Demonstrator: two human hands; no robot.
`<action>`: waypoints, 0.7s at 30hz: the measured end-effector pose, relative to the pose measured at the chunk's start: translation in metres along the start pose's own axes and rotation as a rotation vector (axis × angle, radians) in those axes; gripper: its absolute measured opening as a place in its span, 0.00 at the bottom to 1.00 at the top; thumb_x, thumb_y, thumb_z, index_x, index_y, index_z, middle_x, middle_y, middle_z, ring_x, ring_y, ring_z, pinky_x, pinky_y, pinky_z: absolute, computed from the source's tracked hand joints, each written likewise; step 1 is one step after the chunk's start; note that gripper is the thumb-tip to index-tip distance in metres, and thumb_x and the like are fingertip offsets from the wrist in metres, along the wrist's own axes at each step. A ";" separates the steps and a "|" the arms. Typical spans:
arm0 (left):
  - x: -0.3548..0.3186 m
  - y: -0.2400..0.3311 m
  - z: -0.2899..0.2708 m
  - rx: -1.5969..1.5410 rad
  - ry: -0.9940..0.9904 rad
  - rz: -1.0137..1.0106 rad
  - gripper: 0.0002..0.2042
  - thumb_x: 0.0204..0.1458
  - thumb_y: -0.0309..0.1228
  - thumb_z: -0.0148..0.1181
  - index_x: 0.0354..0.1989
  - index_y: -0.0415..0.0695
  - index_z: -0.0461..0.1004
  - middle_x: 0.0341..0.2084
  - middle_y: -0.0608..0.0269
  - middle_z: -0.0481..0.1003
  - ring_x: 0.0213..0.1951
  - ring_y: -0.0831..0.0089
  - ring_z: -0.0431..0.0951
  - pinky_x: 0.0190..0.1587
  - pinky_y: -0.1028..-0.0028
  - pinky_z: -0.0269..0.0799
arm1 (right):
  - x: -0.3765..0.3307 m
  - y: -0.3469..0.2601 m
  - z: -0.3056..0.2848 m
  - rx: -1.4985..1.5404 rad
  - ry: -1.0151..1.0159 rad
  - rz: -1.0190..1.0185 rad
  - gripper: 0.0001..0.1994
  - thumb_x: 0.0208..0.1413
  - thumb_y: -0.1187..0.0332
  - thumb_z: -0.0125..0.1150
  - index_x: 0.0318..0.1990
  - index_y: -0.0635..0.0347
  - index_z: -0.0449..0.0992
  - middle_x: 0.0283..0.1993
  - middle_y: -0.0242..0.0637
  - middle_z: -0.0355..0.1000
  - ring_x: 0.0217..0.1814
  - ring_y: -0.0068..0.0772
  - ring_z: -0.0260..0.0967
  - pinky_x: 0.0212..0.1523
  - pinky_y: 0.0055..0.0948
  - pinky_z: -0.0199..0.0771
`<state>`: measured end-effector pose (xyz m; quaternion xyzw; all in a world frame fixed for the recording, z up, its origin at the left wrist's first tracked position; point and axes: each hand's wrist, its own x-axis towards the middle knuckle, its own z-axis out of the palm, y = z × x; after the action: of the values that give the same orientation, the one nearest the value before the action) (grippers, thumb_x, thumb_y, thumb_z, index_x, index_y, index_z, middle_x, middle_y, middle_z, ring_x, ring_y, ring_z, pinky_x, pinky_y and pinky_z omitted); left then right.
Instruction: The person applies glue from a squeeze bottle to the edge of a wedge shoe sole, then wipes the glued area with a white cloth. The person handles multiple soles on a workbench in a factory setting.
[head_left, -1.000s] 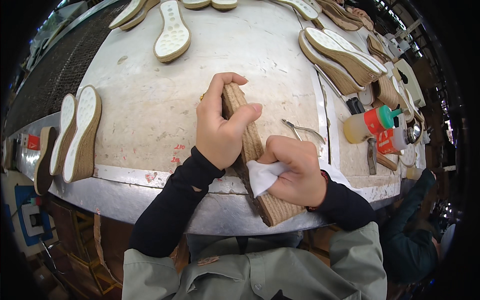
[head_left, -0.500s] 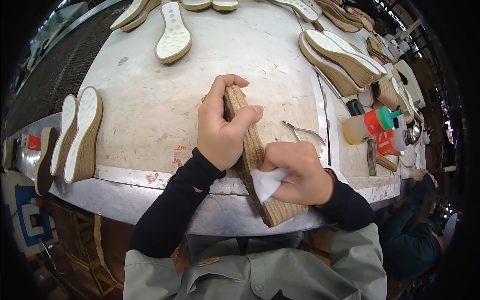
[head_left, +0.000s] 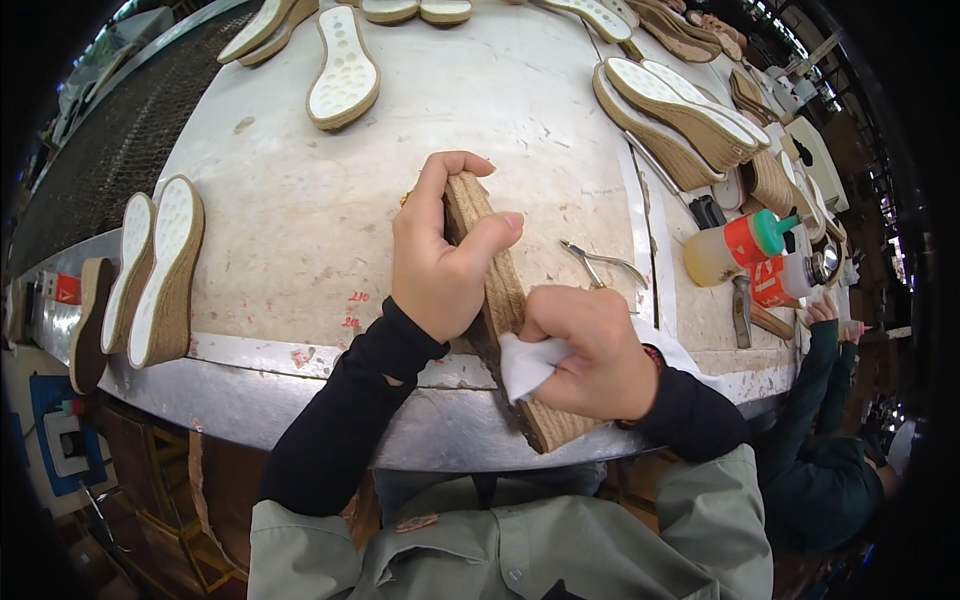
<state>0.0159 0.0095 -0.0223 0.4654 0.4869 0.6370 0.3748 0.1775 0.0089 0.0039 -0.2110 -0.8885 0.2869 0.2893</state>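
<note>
A wedge shoe sole (head_left: 505,290) with a braided, rope-like tan side is tilted at the table's near edge. My left hand (head_left: 440,250) is closed round its narrow far end, with the thumb along the braided side. In my right hand (head_left: 595,350) a white cloth (head_left: 530,365) is pinched, and it presses against the braided side towards the thick heel end. Part of the cloth trails out behind my right wrist. Just beyond my right hand lies a pair of nippers (head_left: 600,262) with slim handles.
Paired wedge soles (head_left: 165,270) stand at the left edge, and more soles (head_left: 680,115) are stacked at the far right. On the right are a green-capped bottle of yellowish liquid (head_left: 715,255), a second bottle (head_left: 780,282) and a hammer (head_left: 741,310). Another person's arm (head_left: 815,370) reaches in from the right.
My right hand and the cloth have shifted slightly left along the sole's side. My left hand keeps its hold. The other person's arm at right has risen towards the table.
</note>
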 end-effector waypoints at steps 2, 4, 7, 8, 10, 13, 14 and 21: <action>0.000 0.002 0.000 -0.002 0.003 -0.004 0.16 0.41 0.27 0.59 0.40 0.38 0.66 0.18 0.68 0.67 0.22 0.81 0.65 0.26 0.79 0.61 | -0.001 0.001 -0.007 0.022 -0.068 0.012 0.11 0.38 0.75 0.64 0.25 0.60 0.65 0.21 0.40 0.63 0.21 0.44 0.64 0.20 0.33 0.64; 0.001 0.002 0.001 -0.016 0.013 0.001 0.17 0.41 0.27 0.59 0.40 0.38 0.66 0.18 0.68 0.67 0.22 0.81 0.65 0.26 0.79 0.61 | 0.002 -0.002 -0.001 0.014 0.029 0.054 0.11 0.39 0.75 0.64 0.25 0.60 0.64 0.21 0.40 0.63 0.21 0.44 0.64 0.20 0.33 0.64; 0.001 0.002 0.001 -0.016 0.018 0.007 0.17 0.41 0.27 0.59 0.41 0.38 0.66 0.18 0.67 0.67 0.22 0.81 0.65 0.26 0.79 0.61 | 0.001 -0.002 0.001 0.001 0.059 0.058 0.11 0.39 0.75 0.64 0.25 0.60 0.64 0.21 0.40 0.63 0.21 0.44 0.64 0.21 0.33 0.64; 0.001 0.002 0.001 -0.020 0.012 -0.001 0.17 0.41 0.27 0.59 0.40 0.38 0.66 0.18 0.68 0.67 0.22 0.81 0.65 0.26 0.79 0.61 | 0.000 -0.002 0.001 -0.003 0.049 0.046 0.11 0.39 0.75 0.64 0.24 0.60 0.65 0.21 0.40 0.63 0.21 0.44 0.64 0.21 0.33 0.64; 0.001 0.003 0.002 -0.027 0.003 -0.018 0.17 0.41 0.27 0.59 0.40 0.38 0.66 0.18 0.68 0.67 0.22 0.81 0.65 0.26 0.79 0.61 | -0.001 0.001 -0.004 0.007 -0.010 0.025 0.11 0.38 0.75 0.64 0.24 0.60 0.64 0.21 0.40 0.62 0.21 0.44 0.64 0.21 0.33 0.63; 0.001 0.000 0.001 0.009 0.016 0.014 0.16 0.41 0.27 0.59 0.40 0.38 0.66 0.18 0.68 0.67 0.22 0.81 0.65 0.26 0.79 0.61 | 0.003 -0.001 0.001 0.002 0.058 0.021 0.11 0.37 0.75 0.64 0.24 0.60 0.64 0.21 0.40 0.62 0.21 0.44 0.64 0.21 0.33 0.63; 0.001 0.000 0.002 0.007 0.014 0.013 0.16 0.41 0.27 0.59 0.40 0.38 0.66 0.18 0.68 0.66 0.22 0.81 0.64 0.26 0.79 0.60 | 0.003 -0.002 0.003 -0.006 0.108 0.030 0.11 0.36 0.75 0.64 0.24 0.60 0.64 0.21 0.40 0.62 0.21 0.44 0.64 0.21 0.33 0.63; 0.001 0.001 0.002 -0.020 0.023 0.012 0.16 0.41 0.27 0.59 0.40 0.39 0.66 0.18 0.69 0.65 0.22 0.82 0.63 0.25 0.79 0.59 | 0.001 0.001 -0.002 0.003 0.039 0.007 0.11 0.36 0.75 0.64 0.25 0.60 0.65 0.21 0.40 0.62 0.21 0.44 0.65 0.21 0.34 0.63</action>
<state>0.0180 0.0106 -0.0209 0.4574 0.4819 0.6494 0.3699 0.1783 0.0112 0.0051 -0.2193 -0.8816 0.2849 0.3059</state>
